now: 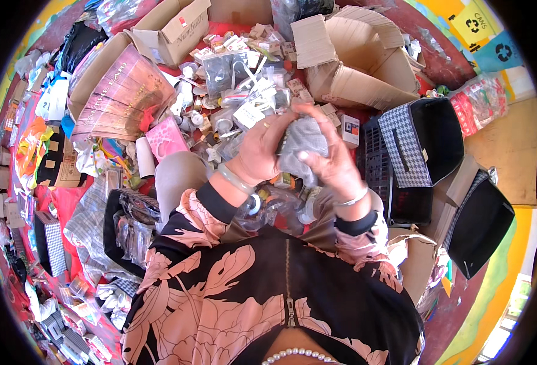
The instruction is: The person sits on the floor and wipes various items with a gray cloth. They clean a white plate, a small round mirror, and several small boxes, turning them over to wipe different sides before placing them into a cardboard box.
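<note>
Between my two hands is a rounded grey bundle point(305, 145), its surface like mesh or thin cloth; what is inside it does not show. My left hand point(257, 149) is curled against its left side. My right hand point(334, 155) wraps its right side, thumb pressed on the front and fingers over the top. Just beyond them lies a heap of small goods point(220, 115) in clear plastic, with white tags and little boxes. Below the hands, more plastic-wrapped items point(271, 204) lie between my knees.
Open cardboard boxes point(356, 58) stand at the far side. On the right are a black plastic crate point(375, 155) and houndstooth fabric bins point(405, 143). To the left are a printed box point(119, 100), a pink bag point(166, 137) and a black bin point(115, 234) holding packets.
</note>
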The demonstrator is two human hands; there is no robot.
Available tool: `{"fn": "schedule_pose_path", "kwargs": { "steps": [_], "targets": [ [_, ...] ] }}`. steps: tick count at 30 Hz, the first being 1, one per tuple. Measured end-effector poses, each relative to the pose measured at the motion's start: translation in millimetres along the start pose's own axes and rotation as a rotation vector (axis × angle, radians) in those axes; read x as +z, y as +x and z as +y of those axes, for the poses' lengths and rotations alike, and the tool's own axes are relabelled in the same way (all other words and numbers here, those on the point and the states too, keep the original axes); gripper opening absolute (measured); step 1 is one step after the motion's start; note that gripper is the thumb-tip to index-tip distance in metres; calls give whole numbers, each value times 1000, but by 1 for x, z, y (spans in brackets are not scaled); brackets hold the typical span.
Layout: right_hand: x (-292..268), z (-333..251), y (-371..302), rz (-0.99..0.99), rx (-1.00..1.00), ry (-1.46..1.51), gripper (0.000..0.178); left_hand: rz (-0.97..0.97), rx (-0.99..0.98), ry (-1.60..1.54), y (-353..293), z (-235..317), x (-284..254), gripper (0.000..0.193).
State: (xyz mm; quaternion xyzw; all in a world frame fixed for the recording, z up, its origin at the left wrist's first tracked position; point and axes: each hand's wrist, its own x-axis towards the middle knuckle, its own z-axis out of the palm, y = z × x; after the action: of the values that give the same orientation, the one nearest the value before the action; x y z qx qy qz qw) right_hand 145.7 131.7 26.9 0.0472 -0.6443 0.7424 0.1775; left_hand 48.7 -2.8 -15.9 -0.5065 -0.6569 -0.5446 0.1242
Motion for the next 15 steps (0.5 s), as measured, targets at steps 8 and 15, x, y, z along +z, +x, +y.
{"fn": "schedule_pose_path", "kwargs": {
  "steps": [8,15],
  "targets": [
    [-20,42,6,509,322,482,27,21,99,168,-2,-2,-2,81],
    [13,9,-5,133,157,105,54,120,106,263,3,3,-3,82]
  ]
}}
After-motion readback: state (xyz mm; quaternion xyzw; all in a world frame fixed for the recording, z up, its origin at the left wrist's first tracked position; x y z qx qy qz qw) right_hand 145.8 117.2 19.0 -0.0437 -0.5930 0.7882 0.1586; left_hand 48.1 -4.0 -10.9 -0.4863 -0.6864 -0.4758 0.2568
